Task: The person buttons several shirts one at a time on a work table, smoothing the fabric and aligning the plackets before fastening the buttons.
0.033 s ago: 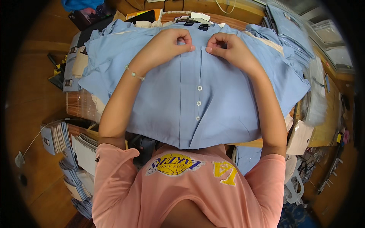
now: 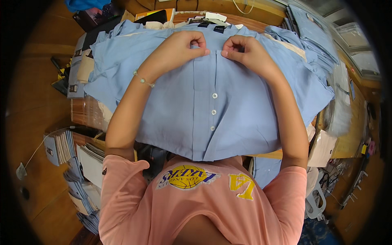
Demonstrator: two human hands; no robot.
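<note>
A light blue shirt (image 2: 167, 114) lies spread over the table, with its lower hem hanging toward me. Down its middle runs the front placket, where white buttons (image 2: 214, 112) show in a line. My left hand (image 2: 179, 49) pinches the shirt fabric left of the placket's upper part, thumb against curled fingers. Just to its right, my right hand (image 2: 251, 53) pinches the placket's edge in the same way. A small gap separates the two thumbs. Dark labels (image 2: 219, 29) show at the collar end, beyond my hands. What lies beneath the shirt is mostly hidden.
More light blue garments (image 2: 304, 28) are piled at the far right. Folded shirts (image 2: 61, 149) stand stacked at the lower left, beside white sheets (image 2: 90, 165). At the far edge, a dark phone-like object (image 2: 157, 17) rests on an orange item. Clear plastic packaging (image 2: 339, 110) lies on the right.
</note>
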